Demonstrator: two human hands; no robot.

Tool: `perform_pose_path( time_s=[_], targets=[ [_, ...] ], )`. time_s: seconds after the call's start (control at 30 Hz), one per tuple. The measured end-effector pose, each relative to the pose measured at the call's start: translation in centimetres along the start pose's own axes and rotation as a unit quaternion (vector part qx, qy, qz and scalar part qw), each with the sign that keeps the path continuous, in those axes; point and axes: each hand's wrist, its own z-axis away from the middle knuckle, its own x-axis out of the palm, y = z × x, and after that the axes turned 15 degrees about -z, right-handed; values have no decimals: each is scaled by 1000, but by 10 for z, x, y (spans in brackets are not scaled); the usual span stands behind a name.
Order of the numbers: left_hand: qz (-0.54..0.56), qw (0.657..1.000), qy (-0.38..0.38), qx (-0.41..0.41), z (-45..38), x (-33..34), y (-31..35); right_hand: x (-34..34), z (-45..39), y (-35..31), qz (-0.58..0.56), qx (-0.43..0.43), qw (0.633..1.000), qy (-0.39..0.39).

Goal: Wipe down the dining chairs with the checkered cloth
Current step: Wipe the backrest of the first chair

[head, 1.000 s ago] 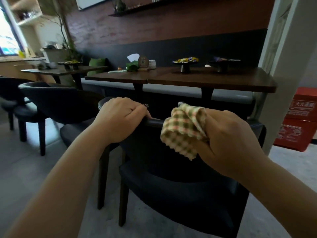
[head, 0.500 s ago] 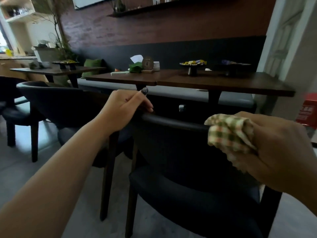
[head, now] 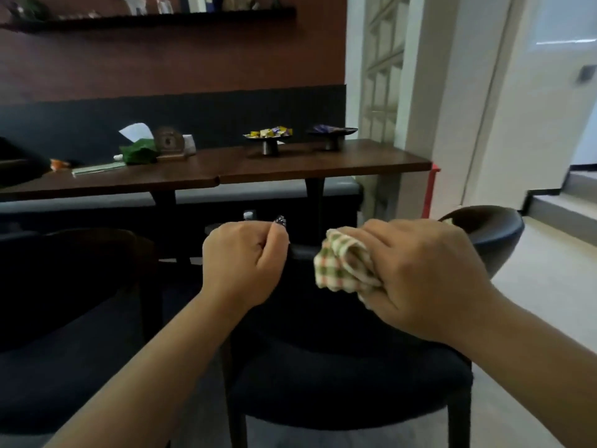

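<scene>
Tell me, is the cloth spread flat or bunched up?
Bunched up: the cloth sits crumpled in folds inside the right hand, on the chair's top rail.

The left hand (head: 245,263) covers the stretch of the chair's top rail (head: 302,252) under its curled fingers, and whether they close round the rail cannot be told. The right hand (head: 416,276) hides most of the bunched checkered cloth (head: 336,265) and the rail beneath it. The chair seat (head: 339,376) is too dark for detail. Both forearms run off the bottom edge. The wrapped sweets on the footed dish (head: 268,135) near the desk's (head: 290,166) back edge are too small to read.
</scene>
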Motion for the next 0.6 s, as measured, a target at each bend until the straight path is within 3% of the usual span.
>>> perform_pose_path(
  time_s=[0.17,0.4,0.5,0.6],
  targets=[
    [8,997,56,57,0,1,-8,20,-25,-34,71,33,997,-21],
    [34,982,173,70,1,19,-15,24,-24,-34,52,31,998,-1],
    [88,979,163,87,1,21,-27,23,-23,-32,48,26,998,11],
    [193,979,66,0,-7,21,-59,24,-22,-30,45,24,999,6]
  ],
)
